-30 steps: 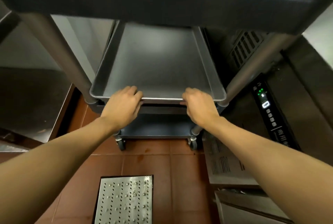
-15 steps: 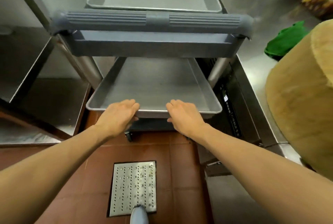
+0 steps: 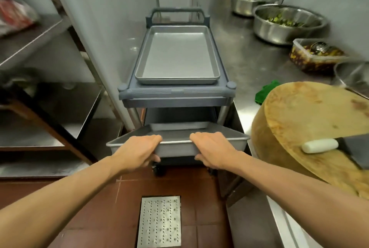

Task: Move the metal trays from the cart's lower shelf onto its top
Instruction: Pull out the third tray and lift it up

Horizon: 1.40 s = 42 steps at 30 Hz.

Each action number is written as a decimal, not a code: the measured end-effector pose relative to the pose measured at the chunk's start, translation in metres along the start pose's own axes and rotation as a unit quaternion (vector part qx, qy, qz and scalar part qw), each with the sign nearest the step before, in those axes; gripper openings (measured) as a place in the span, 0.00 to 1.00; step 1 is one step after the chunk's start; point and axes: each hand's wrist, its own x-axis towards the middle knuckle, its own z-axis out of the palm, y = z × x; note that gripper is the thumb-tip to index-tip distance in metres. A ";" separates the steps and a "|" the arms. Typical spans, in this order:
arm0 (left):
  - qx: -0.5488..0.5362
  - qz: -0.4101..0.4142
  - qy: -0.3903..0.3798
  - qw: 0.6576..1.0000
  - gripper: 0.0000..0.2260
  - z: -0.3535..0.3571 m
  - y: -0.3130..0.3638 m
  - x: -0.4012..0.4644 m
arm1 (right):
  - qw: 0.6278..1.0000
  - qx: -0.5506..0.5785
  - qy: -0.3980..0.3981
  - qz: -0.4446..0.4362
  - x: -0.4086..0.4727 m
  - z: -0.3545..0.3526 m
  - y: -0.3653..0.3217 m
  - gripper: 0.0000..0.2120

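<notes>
Two bare hands hold the near edge of a metal tray [image 3: 177, 144] that sticks out from under the top of a grey cart [image 3: 175, 94]. The left hand [image 3: 137, 151] and the right hand [image 3: 214, 150] each curl fingers over the tray's rim from above, with thumbs tucked beneath its front wall, so both are closed on the tray. The rest of the tray runs away from the fingertips, back into the shadow of the lower shelf.

A second tray [image 3: 177, 56] lies flat on the cart's top, beyond and above the knuckles, filling most of that surface.

The step in hand looks like drawing the lower tray clear of the cart. The next move would likely call for pulling it fully free, raising it above the cart's near rail and handle, then setting it onto or into the tray on top.

A chopping block [image 3: 311, 128] with a cleaver [image 3: 339, 146] sits close beside the right wrist.
</notes>
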 end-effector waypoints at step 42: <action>0.037 0.039 0.134 0.990 0.20 -0.510 0.077 -0.187 | 0.990 -0.124 0.070 0.010 -0.105 -0.534 -0.151 0.21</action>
